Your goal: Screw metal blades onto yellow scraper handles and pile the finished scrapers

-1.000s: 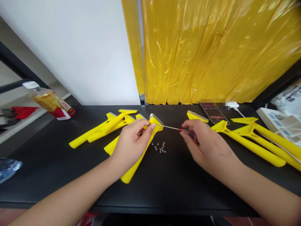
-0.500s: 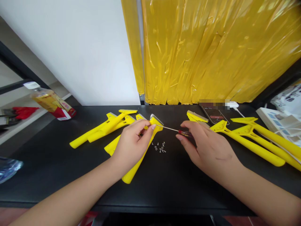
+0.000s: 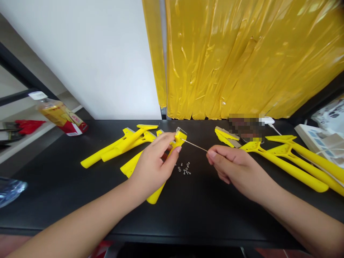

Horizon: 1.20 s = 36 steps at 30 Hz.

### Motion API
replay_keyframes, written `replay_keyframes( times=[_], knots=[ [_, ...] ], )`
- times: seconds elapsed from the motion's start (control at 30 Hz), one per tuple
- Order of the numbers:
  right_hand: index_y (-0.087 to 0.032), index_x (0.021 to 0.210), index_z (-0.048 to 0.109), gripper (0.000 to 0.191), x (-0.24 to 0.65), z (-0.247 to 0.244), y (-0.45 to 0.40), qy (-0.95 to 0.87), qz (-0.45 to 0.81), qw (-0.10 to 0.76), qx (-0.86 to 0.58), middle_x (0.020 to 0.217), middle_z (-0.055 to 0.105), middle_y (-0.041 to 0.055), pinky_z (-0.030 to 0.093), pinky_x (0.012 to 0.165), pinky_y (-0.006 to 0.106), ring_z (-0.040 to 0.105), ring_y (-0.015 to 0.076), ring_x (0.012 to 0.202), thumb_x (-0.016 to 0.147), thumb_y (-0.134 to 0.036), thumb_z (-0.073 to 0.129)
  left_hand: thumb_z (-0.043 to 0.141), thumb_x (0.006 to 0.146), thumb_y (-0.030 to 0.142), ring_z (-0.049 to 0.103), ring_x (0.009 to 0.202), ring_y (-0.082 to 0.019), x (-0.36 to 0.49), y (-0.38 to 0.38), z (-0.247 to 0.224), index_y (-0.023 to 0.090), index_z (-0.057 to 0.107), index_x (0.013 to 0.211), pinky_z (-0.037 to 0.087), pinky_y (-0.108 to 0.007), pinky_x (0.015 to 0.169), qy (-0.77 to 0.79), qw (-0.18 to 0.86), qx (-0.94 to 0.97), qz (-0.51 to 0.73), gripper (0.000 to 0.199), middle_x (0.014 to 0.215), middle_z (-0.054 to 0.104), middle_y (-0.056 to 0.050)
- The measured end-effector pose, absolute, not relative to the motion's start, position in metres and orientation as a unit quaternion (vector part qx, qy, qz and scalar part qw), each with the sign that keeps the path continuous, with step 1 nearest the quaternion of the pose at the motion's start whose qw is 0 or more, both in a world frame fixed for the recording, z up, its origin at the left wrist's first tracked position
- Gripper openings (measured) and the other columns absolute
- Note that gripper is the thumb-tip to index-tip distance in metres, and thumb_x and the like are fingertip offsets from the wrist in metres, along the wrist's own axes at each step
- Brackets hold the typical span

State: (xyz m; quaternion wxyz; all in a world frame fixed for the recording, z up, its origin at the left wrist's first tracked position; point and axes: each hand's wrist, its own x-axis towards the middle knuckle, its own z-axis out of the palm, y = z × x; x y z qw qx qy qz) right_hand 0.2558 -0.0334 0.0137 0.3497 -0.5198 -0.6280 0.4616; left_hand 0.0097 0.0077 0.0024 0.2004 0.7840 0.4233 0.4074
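My left hand [image 3: 152, 159] is closed around a yellow scraper [image 3: 156, 194] just below its head, thumb and fingers pinching the neck. A clear strip runs along the top edge of that head. My right hand [image 3: 233, 163] is wrapped round a screwdriver [image 3: 197, 146], whose handle is hidden in the fist. The thin shaft points left, its tip against the scraper's head. Small screws and nuts [image 3: 186, 169] lie loose on the black table between my hands. Another scraper [image 3: 131, 163] lies partly behind my left hand.
More yellow scrapers [image 3: 115, 148] are piled at the left; yellow handles [image 3: 292, 168] lie at the right. Smaller yellow pieces [image 3: 225, 137] and a partly blurred phone [image 3: 245, 130] are at the back. A drink bottle [image 3: 60, 116] stands at the left.
The scraper's head has tilted and moved slightly right in my left hand. My right hand has turned and now closes fully over the screwdriver's handle.
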Motion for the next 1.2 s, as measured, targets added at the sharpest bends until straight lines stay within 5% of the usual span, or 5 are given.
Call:
replay_keyframes(
  times=[0.1, 0.57, 0.77, 0.97, 1.2],
  knots=[
    [-0.022, 0.081, 0.055, 0.045, 0.255, 0.012, -0.029, -0.524, 0.608, 0.388, -0.453, 0.054, 0.033, -0.0096, 0.028, 0.044, 0.024, 0.029, 0.0103, 0.047, 0.102, -0.062, 0.059, 0.061, 0.105, 0.030, 0.069, 0.098, -0.021, 0.010, 0.009, 0.001, 0.027, 0.066, 0.126, 0.060, -0.034, 0.084, 0.427, 0.211, 0.780, 0.405, 0.022, 0.131, 0.068, -0.007],
    [-0.021, 0.110, 0.072, 0.024, 0.263, 0.005, -0.014, -0.510, 0.580, 0.483, -0.413, 0.072, 0.049, -0.0042, 0.049, 0.063, 0.029, 0.048, 0.0139, 0.066, 0.099, -0.042, 0.070, 0.052, 0.098, 0.015, 0.065, 0.124, -0.026, -0.040, 0.062, 0.029, 0.025, 0.070, 0.133, 0.049, -0.043, 0.112, 0.435, 0.088, 0.855, 0.269, 0.040, 0.135, 0.063, -0.008],
    [-0.020, 0.114, 0.061, 0.022, 0.265, 0.005, -0.009, -0.605, 0.496, 0.435, -0.446, 0.093, 0.071, 0.0035, 0.054, 0.077, 0.035, 0.064, 0.0164, 0.080, 0.100, -0.038, 0.063, 0.050, 0.096, 0.017, 0.068, 0.115, -0.029, -0.050, 0.078, 0.013, 0.027, 0.067, 0.138, 0.053, -0.043, 0.103, 0.517, 0.028, 0.840, 0.163, 0.047, 0.142, 0.062, -0.009],
    [-0.023, 0.102, 0.062, 0.006, 0.268, 0.000, -0.007, -0.658, 0.387, 0.418, -0.492, 0.099, 0.065, 0.0015, 0.049, 0.083, 0.034, 0.058, 0.0172, 0.089, 0.097, -0.026, 0.061, 0.050, 0.094, 0.014, 0.071, 0.109, -0.032, -0.052, 0.078, 0.009, 0.027, 0.070, 0.135, 0.056, -0.041, 0.090, 0.546, 0.005, 0.830, 0.110, 0.047, 0.141, 0.066, -0.010],
    [-0.028, 0.109, 0.072, 0.024, 0.314, 0.042, -0.003, -0.646, 0.199, 0.436, -0.595, 0.082, 0.064, 0.0030, 0.048, 0.077, 0.038, 0.060, 0.0217, 0.079, 0.105, -0.038, 0.050, 0.046, 0.099, 0.019, 0.062, 0.130, -0.036, -0.042, 0.067, 0.020, 0.020, 0.065, 0.144, 0.050, -0.051, 0.111, 0.513, -0.020, 0.849, 0.124, 0.049, 0.144, 0.065, -0.013]
  ],
)
